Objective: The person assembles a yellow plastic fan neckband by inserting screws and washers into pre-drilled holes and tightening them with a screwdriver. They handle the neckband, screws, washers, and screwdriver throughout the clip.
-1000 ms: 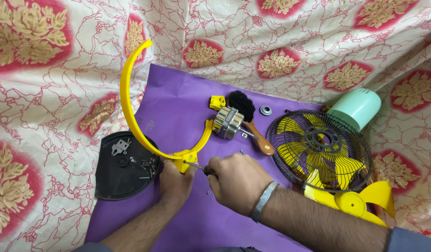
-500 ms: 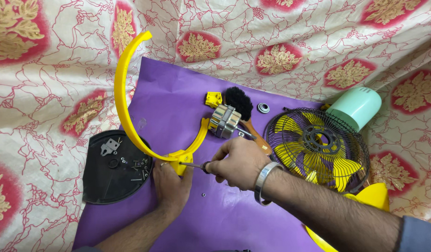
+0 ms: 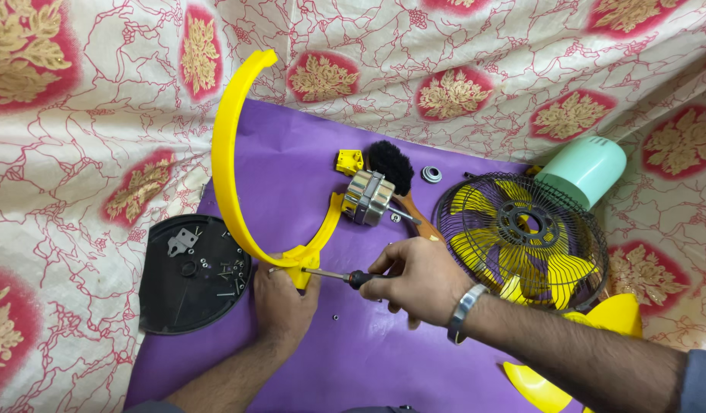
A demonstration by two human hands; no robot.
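My left hand (image 3: 282,300) grips the base of a tall yellow curved bracket (image 3: 229,160) and holds it standing on the purple sheet (image 3: 292,176). My right hand (image 3: 421,279) holds a screwdriver (image 3: 334,276) by its black handle. The thin shaft lies level and its tip touches the yellow mount block at the bracket's bottom. A silver motor (image 3: 368,199) sits against the bracket's shorter right arm. A metal bangle rings my right wrist.
A black round plate (image 3: 188,294) with loose screws and a small metal bracket lies at the left. A black-bristled brush (image 3: 392,168), a small yellow block (image 3: 350,162), a bearing (image 3: 431,174), a black wire grille (image 3: 521,237) over yellow blades and a mint-green housing (image 3: 586,172) lie right.
My right hand has slid right and back along the screwdriver, exposing more of the shaft. The yellow bracket has tilted more upright and to the right. My left hand stays at its base.
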